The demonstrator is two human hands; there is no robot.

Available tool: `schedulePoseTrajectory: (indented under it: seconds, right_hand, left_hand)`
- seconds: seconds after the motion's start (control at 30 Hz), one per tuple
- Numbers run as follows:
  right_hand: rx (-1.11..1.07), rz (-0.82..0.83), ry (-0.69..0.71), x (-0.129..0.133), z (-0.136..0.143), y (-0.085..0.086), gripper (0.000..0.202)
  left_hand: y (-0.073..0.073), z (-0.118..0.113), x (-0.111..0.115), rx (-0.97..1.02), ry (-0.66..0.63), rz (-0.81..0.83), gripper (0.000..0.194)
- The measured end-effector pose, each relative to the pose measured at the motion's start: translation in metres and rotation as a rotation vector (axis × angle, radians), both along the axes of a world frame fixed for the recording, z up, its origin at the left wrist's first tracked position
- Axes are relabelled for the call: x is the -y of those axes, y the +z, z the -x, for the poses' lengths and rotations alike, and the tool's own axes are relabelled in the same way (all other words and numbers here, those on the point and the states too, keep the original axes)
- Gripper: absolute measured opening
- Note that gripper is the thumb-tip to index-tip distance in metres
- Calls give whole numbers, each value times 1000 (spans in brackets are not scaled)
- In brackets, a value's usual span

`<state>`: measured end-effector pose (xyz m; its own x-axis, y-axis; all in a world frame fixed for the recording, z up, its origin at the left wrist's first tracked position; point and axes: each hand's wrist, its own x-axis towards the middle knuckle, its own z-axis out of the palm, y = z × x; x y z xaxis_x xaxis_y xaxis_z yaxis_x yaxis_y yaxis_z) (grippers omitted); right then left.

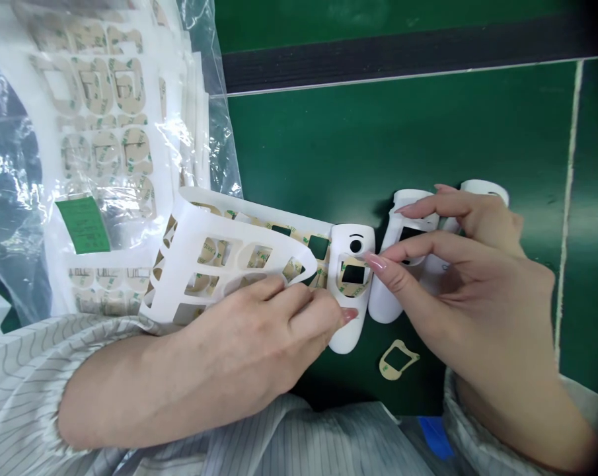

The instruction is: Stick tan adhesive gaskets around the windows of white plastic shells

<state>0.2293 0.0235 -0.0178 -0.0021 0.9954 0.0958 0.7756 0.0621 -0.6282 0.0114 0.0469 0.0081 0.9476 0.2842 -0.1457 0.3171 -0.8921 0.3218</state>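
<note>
A white plastic housing (348, 334) with a round black hole and a dark window lies upright in the frame. A tan adhesive piece (347, 287) sits around its window. Thumb and forefinger of my right hand (457, 264) pinch at the upper right edge of that piece. My left hand (273, 330) is closed at the housing's left side, its thumb touching the housing and its fingers against a curled white adhesive sheet (273, 241). Under my right hand lies a second white housing (385, 297), with a third (484, 188) partly hidden beyond it.
A clear plastic bag (224, 145) with stacked adhesive sheets (174, 152) and a green label (83, 223) covers the left. A loose adhesive piece (388, 367) lies on the green mat (507, 119) near the front edge. A dark strip (378, 59) crosses the back.
</note>
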Motion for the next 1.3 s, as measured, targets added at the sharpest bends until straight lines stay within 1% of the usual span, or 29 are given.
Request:
schedulePoseTrajectory:
  seconds: [0.07, 0.17, 0.3, 0.47, 0.6, 0.83, 1.07, 1.13, 1.3]
  right_hand:
    - [-6, -8, -4, 0, 0, -1, 12]
    - [-11, -12, 0, 0, 1, -2, 13]
    - [-11, -27, 1, -1, 1, -3, 13]
    - [-9, -32, 5, -2, 1, -2, 13]
    - [-1, -37, 10, -2, 1, -3, 13]
    - [9, -75, 9, -2, 1, -6, 11]
    - [20, -66, 17, -2, 1, -6, 12]
    - [20, -67, 18, -2, 1, -6, 11]
    - [7, -91, 39, -2, 1, -7, 8]
  left_hand:
    - [2, 0, 0, -21, -2, -10, 44]
    - [3, -1, 1, -42, -20, -68, 45]
    - [1, 0, 3, -22, -11, -113, 47]
    - [-2, 2, 4, -27, -34, -61, 47]
    - [-3, 3, 3, -49, -67, -53, 52]
    - [-3, 4, 3, -48, -51, -21, 53]
    - [-2, 3, 0, -51, -60, 16, 56]
    - [-1, 2, -1, -46, -43, 20, 56]
    - [0, 2, -4, -72, 19, 94, 57]
